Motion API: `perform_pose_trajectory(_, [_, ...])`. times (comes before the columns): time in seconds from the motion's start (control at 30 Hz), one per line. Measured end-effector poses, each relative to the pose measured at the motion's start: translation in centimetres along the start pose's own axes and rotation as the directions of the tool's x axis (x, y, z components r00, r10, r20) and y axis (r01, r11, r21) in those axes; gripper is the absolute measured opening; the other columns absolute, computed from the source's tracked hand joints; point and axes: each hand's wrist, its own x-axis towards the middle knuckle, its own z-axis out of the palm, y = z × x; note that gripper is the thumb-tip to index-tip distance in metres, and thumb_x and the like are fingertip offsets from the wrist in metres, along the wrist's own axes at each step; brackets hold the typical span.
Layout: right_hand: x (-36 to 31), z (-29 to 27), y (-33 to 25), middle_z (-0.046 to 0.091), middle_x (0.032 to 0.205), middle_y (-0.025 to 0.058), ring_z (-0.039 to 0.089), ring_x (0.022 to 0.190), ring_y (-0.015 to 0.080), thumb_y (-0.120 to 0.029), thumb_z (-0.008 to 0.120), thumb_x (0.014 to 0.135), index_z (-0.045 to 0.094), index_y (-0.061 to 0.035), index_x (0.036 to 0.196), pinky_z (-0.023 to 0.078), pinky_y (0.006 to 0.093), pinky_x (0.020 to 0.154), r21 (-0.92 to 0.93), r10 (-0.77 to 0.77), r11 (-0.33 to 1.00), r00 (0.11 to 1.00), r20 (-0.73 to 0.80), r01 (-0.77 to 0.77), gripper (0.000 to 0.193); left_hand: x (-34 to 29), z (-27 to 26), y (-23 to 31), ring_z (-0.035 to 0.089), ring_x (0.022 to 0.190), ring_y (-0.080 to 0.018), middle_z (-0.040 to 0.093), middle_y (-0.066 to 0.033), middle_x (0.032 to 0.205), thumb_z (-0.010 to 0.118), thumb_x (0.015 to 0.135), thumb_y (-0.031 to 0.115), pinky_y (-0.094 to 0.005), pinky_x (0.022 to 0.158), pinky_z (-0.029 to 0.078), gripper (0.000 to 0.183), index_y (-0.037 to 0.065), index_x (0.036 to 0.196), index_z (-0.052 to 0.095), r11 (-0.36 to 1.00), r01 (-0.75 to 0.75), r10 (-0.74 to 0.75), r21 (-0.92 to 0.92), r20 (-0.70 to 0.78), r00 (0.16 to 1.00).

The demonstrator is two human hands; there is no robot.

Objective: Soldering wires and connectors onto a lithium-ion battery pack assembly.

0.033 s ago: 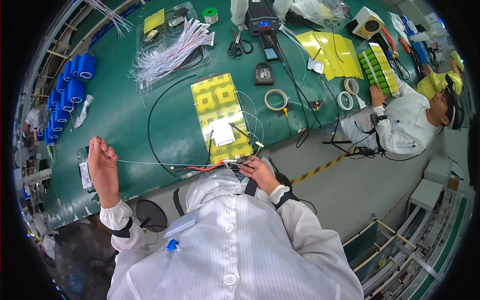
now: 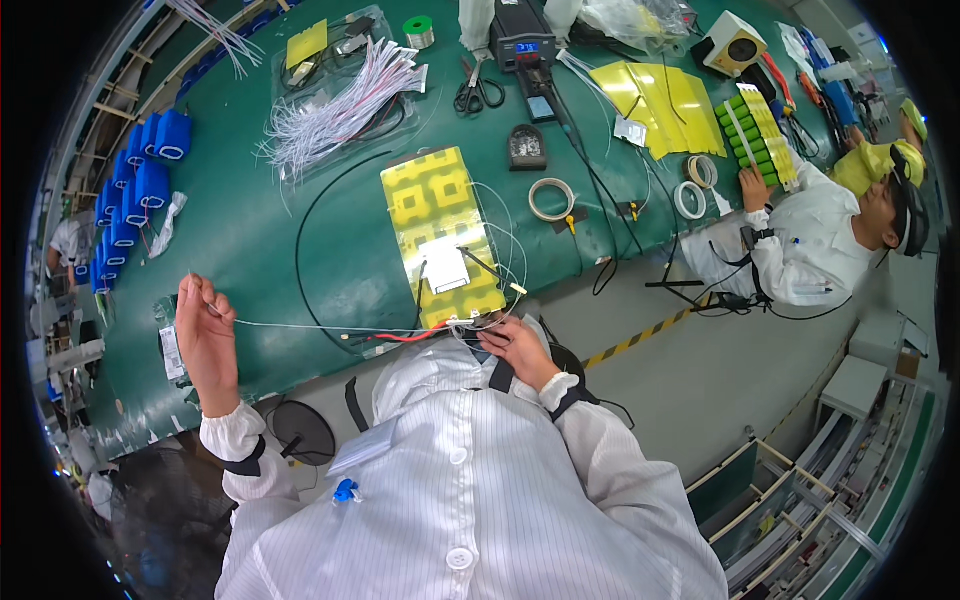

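Note:
A battery pack in yellow insulating sheet (image 2: 408, 205) lies at the table's near edge, with a white rectangular piece (image 2: 443, 265) on top. Out to the left, my left hand (image 2: 208, 335) is raised with its fingers pinched on a thin white wire (image 2: 300, 326). That wire runs nearly straight to the pack's near end. There my right hand (image 2: 522, 345) is closed around thin wires, its fingertips partly hidden. Red wires (image 2: 405, 337) stick out beside it. More thin white wires loop along the pack's right side, by a small pale yellow connector (image 2: 518, 288).
A bundle of white wires (image 2: 340, 105) lies beyond the pack. Blue battery packs (image 2: 152, 182) stand at the left. Scissors (image 2: 480, 90), a soldering station (image 2: 522, 50), tape rolls (image 2: 551, 200) and yellow sheets (image 2: 660, 100) lie farther back. A co-worker (image 2: 810, 235) handles green cells (image 2: 750, 140) at right.

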Motion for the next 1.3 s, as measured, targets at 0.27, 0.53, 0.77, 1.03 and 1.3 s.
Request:
perform_pose_trajectory(0.27, [-2.4,-0.4,0.3,0.054,0.118,0.0088,0.053,0.105,0.0151,-0.022,0.066,0.085,0.040,-0.0033,0.131,0.047,0.0325,0.082,-0.394,-0.484,0.855,0.792,-0.373,0.337,0.055,-1.2,1.8,1.5,0.049,0.066,-0.0081,0.047,-0.0019,0.090,0.050,0.098,0.018,-0.0203,0.056,0.043,0.018,0.005,0.110,0.046,0.996,-0.056,0.054,0.066,0.036,0.998])
perform_pose_trajectory(0.53, [1.1,-0.8,-7.0,0.058,0.088,0.0012,0.054,0.077,0.0089,-0.007,0.058,0.090,0.053,-0.0017,0.116,0.046,0.0225,0.066,-0.691,-0.774,0.493,0.629,-0.070,0.529,0.027,5.3,0.5,-6.3,0.048,0.073,-0.0034,0.057,0.0037,0.079,0.064,0.089,0.014,-0.0196,0.061,0.037,0.014,0.000,0.089,0.063,0.706,-0.081,0.003,0.704,0.111,0.994])
perform_pose_trajectory(0.77, [7.9,3.3,-17.8,0.060,0.091,0.0070,0.059,0.078,0.0148,-0.013,0.066,0.089,0.039,-0.0023,0.134,0.052,0.0282,0.066,-0.270,-0.591,0.788,0.803,-0.082,0.553,0.053,9.3,-0.3,-18.4,0.053,0.078,-0.0057,0.062,0.0023,0.083,0.065,0.087,0.013,-0.0222,0.069,0.042,0.013,0.002,0.091,0.065,0.832,0.096,-0.188,0.547,0.114,0.976])
perform_pose_trajectory(1.03, [17.9,7.5,-26.3,0.054,0.102,0.0081,0.057,0.088,0.0208,-0.014,0.071,0.086,0.026,-0.0150,0.135,0.054,0.0331,0.077,0.236,-0.689,0.653,0.694,-0.210,0.720,0.066,11.0,1.6,-22.0,0.058,0.092,-0.0103,0.063,-0.0034,0.106,0.057,0.093,0.018,-0.0227,0.071,0.042,0.009,0.011,0.089,0.060,0.869,0.401,-0.449,0.291,0.124,0.885])
perform_pose_trajectory(1.3, [24.3,5.0,-32.3,0.054,0.113,0.0110,0.058,0.100,0.0227,-0.030,0.066,0.091,0.046,-0.0105,0.125,0.052,0.0329,0.084,0.175,-0.734,0.636,0.659,-0.165,0.752,0.044,11.8,2.3,-22.1,0.059,0.109,-0.0214,0.060,-0.0151,0.120,0.054,0.096,0.015,-0.0348,0.096,0.049,0.013,0.004,0.094,0.060,0.857,0.497,-0.515,0.137,0.194,0.835])
